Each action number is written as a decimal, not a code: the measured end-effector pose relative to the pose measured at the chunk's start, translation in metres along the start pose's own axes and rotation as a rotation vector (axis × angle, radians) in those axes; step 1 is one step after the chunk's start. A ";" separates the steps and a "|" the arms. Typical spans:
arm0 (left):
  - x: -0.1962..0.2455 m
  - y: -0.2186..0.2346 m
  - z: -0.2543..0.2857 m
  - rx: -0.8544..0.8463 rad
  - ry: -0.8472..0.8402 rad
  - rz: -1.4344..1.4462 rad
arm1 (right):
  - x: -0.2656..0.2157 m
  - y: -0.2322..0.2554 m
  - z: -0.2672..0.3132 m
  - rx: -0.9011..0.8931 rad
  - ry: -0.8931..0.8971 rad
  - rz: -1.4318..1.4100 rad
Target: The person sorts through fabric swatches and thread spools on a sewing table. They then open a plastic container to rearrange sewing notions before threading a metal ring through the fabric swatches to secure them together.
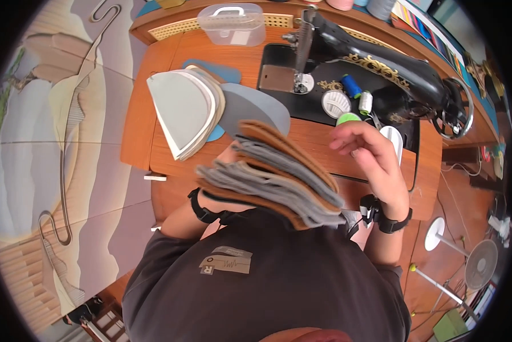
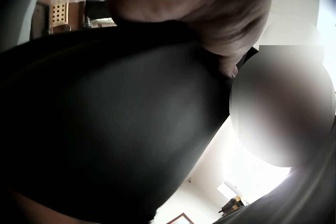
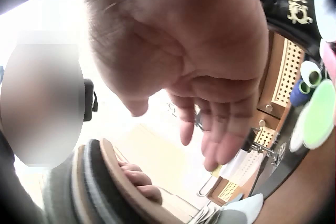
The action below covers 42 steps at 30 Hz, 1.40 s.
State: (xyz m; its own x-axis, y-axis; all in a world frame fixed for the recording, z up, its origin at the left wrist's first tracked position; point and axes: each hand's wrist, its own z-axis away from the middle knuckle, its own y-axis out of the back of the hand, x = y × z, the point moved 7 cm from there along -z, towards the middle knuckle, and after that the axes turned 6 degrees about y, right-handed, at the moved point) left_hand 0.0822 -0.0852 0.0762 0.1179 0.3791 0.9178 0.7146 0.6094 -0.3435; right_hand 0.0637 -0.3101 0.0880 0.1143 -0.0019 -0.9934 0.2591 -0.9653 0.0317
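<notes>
- i have a fanned stack of brown and grey felt pieces (image 1: 276,174) held up against my chest, above the near edge of the wooden tabletop (image 1: 147,122).
- my left hand (image 3: 137,178) is under that stack; the right wrist view shows its fingers curled round the underside, so it grips the bundle and carries its weight.
- my right hand (image 1: 367,154) hovers just right of the stack, palm down, fingers loosely bent and spread, holding nothing and not touching the felt.
- i judge the step in hand to be sorting or picking from the stack: the bundle is lifted and presented, and the free hand is poised beside it.
- the next move, as i judge it, calls for the right hand to come in to the fanned edges and pinch a single layer without dragging its neighbours, while the left keeps the bundle steady.
- farther back on the tabletop lie a pile of pale half-round pieces (image 1: 184,111) and a grey piece (image 1: 253,108), with the black sewing machine (image 1: 375,68) behind them; thread spools (image 1: 351,85) sit on its bed.
- the left wrist view is mostly dark cloth, so it tells me little.
</notes>
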 end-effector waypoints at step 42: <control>-0.048 0.042 -0.018 0.729 0.183 0.424 | -0.012 -0.032 -0.024 0.167 0.038 0.464</control>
State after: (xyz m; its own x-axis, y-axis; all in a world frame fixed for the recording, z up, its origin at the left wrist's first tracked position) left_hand 0.1193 -0.0906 0.0211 0.4284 0.5955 0.6796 -0.0285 0.7607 -0.6485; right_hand 0.0770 -0.2726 0.1014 0.2173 -0.4347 -0.8740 0.0160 -0.8936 0.4485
